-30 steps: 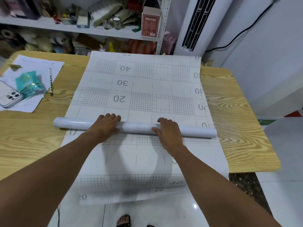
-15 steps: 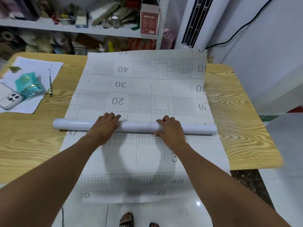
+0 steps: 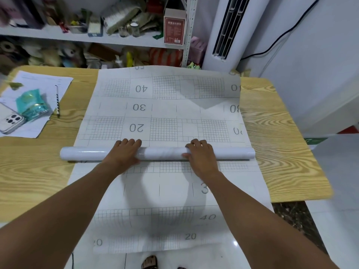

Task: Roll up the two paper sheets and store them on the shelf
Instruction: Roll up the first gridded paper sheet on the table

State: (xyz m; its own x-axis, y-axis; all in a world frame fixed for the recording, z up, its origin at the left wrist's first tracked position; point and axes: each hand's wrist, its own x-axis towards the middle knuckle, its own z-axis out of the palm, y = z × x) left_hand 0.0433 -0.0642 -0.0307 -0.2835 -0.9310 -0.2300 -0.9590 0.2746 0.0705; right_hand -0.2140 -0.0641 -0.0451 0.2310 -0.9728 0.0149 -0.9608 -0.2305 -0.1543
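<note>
Left grip point(image 3: 124, 152), right grip point(image 3: 201, 156), curled over roll point(image 3: 165, 153)

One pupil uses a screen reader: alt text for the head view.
A left hand and right hand hold a white paper roll lying across a gridded sheet on a wooden table. A phone, teal packet and pencil lie far left. Cluttered shelves stand behind.

White paper sheet point(image 3: 167, 113) bears grey grids (and numbers) on a yellow wood-grain table point(image 3: 275, 144).

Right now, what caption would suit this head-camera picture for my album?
Left hand and right hand hold a white paper roll across a gridded sheet on a wooden table.
</note>
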